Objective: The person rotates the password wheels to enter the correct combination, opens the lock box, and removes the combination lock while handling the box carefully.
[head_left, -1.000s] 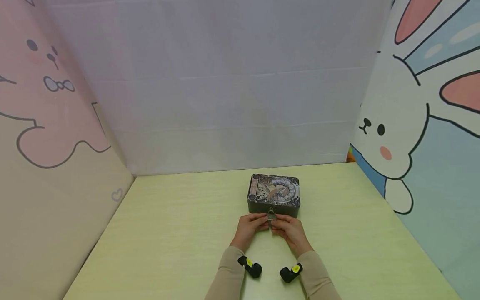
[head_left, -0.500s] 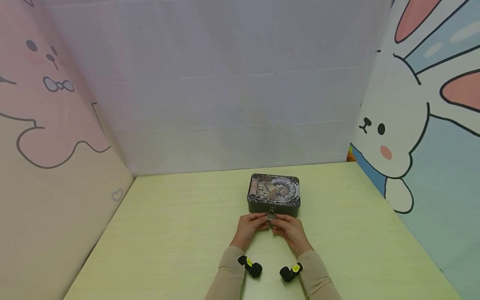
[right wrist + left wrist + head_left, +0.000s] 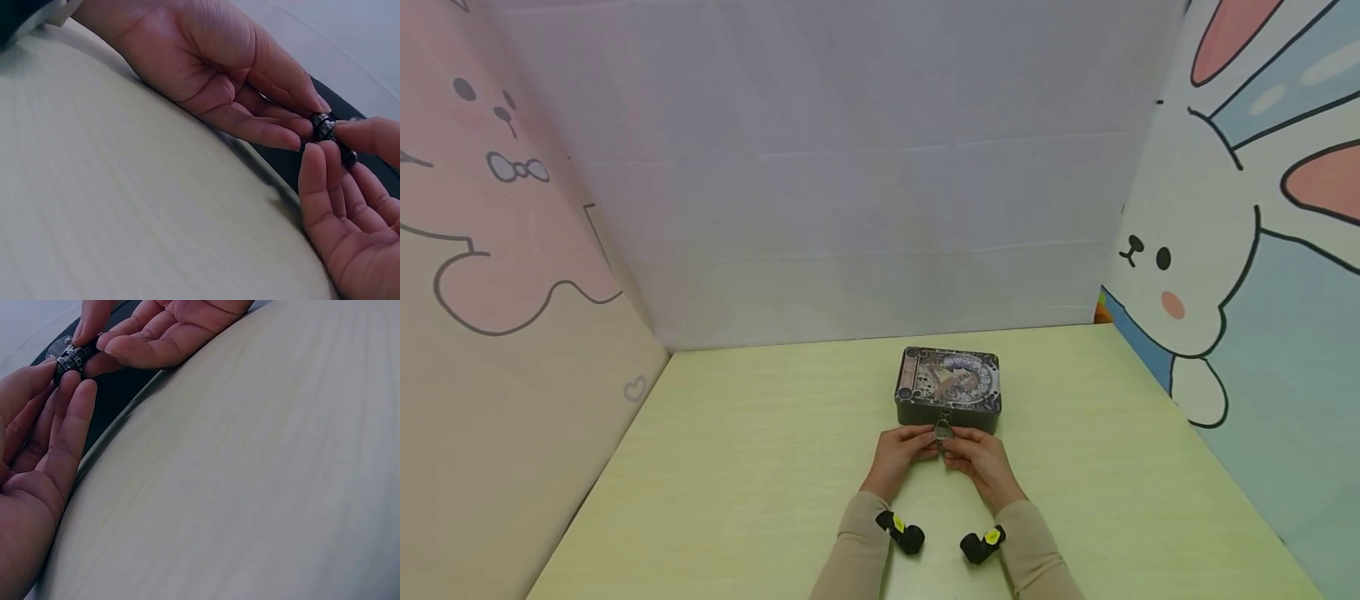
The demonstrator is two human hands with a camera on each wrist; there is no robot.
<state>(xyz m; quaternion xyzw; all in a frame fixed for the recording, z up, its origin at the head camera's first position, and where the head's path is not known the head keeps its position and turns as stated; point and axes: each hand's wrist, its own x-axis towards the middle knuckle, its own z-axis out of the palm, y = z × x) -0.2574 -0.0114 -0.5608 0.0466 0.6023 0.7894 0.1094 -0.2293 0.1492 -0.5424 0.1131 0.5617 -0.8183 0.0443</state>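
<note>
A dark tin box [image 3: 951,382] with an ornate printed lid stands closed on the table. At its front clasp hangs a small combination padlock [image 3: 943,428], whose number dials show in the left wrist view. My left hand [image 3: 893,460] pinches the padlock from the left with thumb and fingertips. From the right, my right hand [image 3: 983,465] pinches it too, with the thumb on the dials. In the right wrist view the padlock [image 3: 323,127] sits between both sets of fingertips, partly covered by them. The digits are too small to read.
Pale yellow-green tabletop [image 3: 760,450] surrounds the box. A white sheet [image 3: 865,183] closes off the back, and cartoon-printed panels stand at left and right. Each wrist carries a small black camera [image 3: 907,537] on a strap.
Both hands stay at the padlock, and the box keeps its place. The padlock's tilt differs slightly from one second ago; any turn of the dials is too small to see.
</note>
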